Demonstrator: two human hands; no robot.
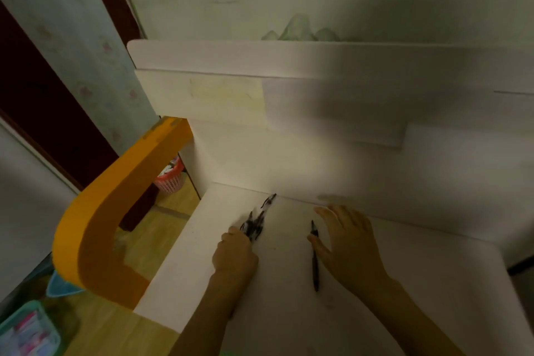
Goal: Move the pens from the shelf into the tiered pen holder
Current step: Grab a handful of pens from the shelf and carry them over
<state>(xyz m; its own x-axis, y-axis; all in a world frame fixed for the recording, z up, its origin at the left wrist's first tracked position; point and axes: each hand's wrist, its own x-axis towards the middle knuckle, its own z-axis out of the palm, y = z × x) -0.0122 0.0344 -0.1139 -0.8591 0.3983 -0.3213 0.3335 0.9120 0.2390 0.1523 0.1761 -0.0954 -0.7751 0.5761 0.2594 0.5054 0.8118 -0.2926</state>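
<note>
A lone pen (314,257) lies on the shelf (375,283), long axis running away, just left of the flat, spread, empty right hand (344,243); farther left, the left hand (235,254) grips a pen bunch (257,224)

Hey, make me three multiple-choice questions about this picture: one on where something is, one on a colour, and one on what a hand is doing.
1. Where does the single black pen lie?
A. On the white shelf, beside the right hand's thumb
B. In the pink basket
C. On the wooden floor

2. What colour is the curved rail left of the shelf?
A. Blue
B. Orange
C. Black

3. What is the left hand doing?
A. Lying flat and empty
B. Gripping a bunch of pens
C. Holding the rail

Answers: 1 A, the pen rests on the shelf next to the right hand. 2 B, the rail is plainly orange. 3 B, its fingers curl round several dark pens.
</note>
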